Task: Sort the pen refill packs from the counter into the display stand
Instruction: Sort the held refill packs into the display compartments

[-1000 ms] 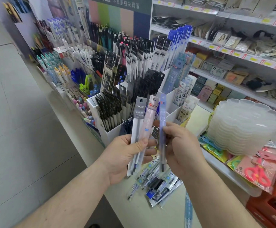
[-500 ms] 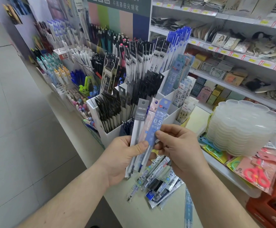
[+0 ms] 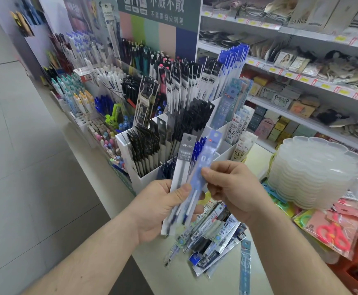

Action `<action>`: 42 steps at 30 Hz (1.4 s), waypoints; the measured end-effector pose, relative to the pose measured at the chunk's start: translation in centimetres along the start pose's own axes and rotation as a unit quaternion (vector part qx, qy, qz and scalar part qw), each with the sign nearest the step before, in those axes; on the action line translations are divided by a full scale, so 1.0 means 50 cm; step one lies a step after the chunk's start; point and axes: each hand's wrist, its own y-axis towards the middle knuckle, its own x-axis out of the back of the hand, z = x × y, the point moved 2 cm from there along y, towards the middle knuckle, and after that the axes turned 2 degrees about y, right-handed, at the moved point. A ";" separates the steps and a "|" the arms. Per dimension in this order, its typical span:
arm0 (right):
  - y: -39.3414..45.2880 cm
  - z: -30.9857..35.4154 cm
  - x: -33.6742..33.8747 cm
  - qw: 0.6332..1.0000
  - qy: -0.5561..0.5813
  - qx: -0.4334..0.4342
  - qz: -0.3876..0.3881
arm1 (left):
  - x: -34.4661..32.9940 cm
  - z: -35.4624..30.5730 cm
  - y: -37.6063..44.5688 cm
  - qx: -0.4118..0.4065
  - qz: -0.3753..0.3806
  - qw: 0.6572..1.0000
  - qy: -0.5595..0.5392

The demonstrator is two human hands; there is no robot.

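My left hand [image 3: 159, 206] grips a fan of refill packs, a grey-headed one [image 3: 182, 165] in front. My right hand [image 3: 235, 188] pinches a blue refill pack [image 3: 205, 160] that lies against that fan. Both hands hover above a loose pile of refill packs [image 3: 212, 241] on the pale counter [image 3: 156, 271]. Just behind stands the white display stand [image 3: 139, 179], its compartments packed with black, white and blue refill packs. One light-blue pack [image 3: 245, 267] lies apart at the counter's right.
Stacked clear plastic trays [image 3: 314, 173] sit to the right, with packaged pink scissors [image 3: 331, 233] below them. Pen racks [image 3: 82, 99] line the counter to the left. Store shelves [image 3: 301, 77] run behind. Grey floor [image 3: 24, 167] lies at left.
The blue pack in my right hand has turned face-on and moved left onto the fan held by my left hand. Both hands shifted slightly.
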 end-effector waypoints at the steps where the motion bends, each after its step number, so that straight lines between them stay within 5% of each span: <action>1: 0.009 0.010 0.013 1.000 0.017 0.002 -0.022 | 0.000 -0.005 0.002 -0.010 -0.007 1.000 -0.006; 6: 0.087 0.083 0.110 0.965 0.096 0.084 -0.228 | 0.012 -0.023 0.009 -0.052 -0.070 0.996 -0.037; 9: 0.143 0.115 0.143 0.926 0.034 0.146 -0.346 | 0.009 -0.024 0.008 -0.058 -0.074 0.995 -0.033; 14: 0.227 0.130 0.160 0.887 -0.089 0.206 -0.403 | 0.007 -0.022 0.010 -0.063 -0.072 0.995 -0.007; 23: 0.306 0.101 0.112 0.897 -0.316 0.090 -0.295 | 0.023 -0.022 -0.001 -0.065 -0.072 0.995 0.030; 29: 0.296 0.106 0.115 0.876 -0.361 0.057 -0.313 | 0.024 -0.020 -0.005 -0.057 -0.063 0.995 0.046; 33: 0.225 0.087 0.105 0.869 -0.329 0.108 -0.353 | 0.012 -0.015 -0.001 -0.034 -0.039 0.998 0.041; 37: 0.124 0.047 0.049 0.978 -0.135 0.069 -0.143 | 0.003 -0.003 0.006 -0.004 -0.024 0.999 0.045; 40: 0.061 0.016 0.016 0.994 -0.103 0.026 0.016 | -0.010 0.008 0.011 0.013 -0.009 0.998 0.055; 42: 0.035 -0.001 0.003 0.989 -0.134 0.044 0.053 | -0.018 0.016 0.014 0.022 0.006 0.997 0.076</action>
